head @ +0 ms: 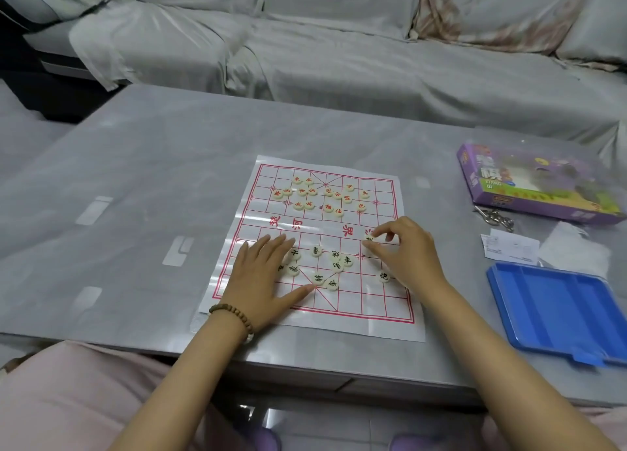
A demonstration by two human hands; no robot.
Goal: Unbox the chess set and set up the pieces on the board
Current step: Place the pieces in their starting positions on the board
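Left hand (263, 277) flat on board (359, 323); right hand (405, 252) pinches piece (369, 236) near its edge.

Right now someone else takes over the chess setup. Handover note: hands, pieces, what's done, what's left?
Left hand: flat on the near-left of the board, fingers straight, partly over black-lettered pieces.
Right hand: pinches one piece by the river line, right side.
Far half: red-lettered pieces in a loose cluster. Near half: black-lettered pieces scattered.
Purple box and blue tray: on the table, right of the board.
Done: unboxed, board laid out, pieces split by colour.
Left: set every piece on its starting point; none looks lined up.
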